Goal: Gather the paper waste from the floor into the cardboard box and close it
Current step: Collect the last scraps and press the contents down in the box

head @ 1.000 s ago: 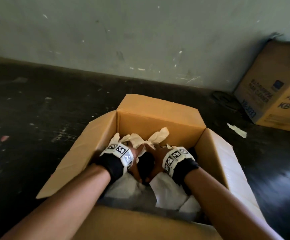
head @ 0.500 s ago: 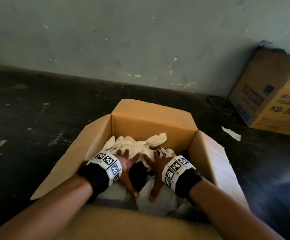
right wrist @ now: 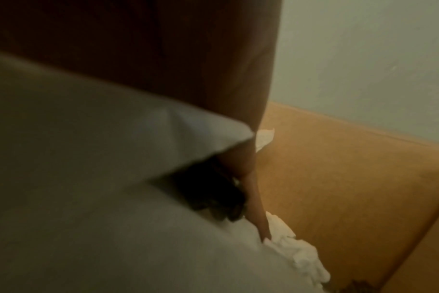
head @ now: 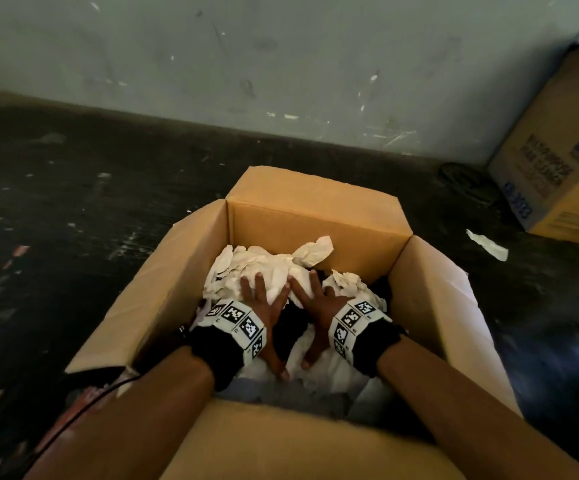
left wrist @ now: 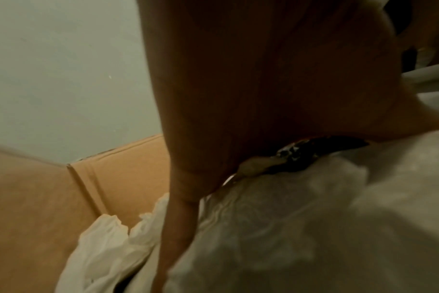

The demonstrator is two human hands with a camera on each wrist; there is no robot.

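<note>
Paper: crumpled white paper waste (head: 263,271) piled inside open brown cardboard box (head: 315,220), far side.
Hands: left hand (head: 263,303) and right hand (head: 319,303) flat, fingers spread, pressing pile; grasping nothing.
Handling: likely light, soft, springy; scoop from underneath.

Both forearms are showing bare up to the wrists. The left hand (head: 263,306) is wearing a black wrist wrap (head: 217,355) with a white band (head: 236,322) running round it, and that band is carrying square black-and-white coded markers set side by side. The right hand (head: 319,304) is wearing a matching black wrap (head: 378,344) and a white marker band (head: 352,320). A thin black cable (head: 83,407) is trailing back along the left forearm from the wrap.
</note>
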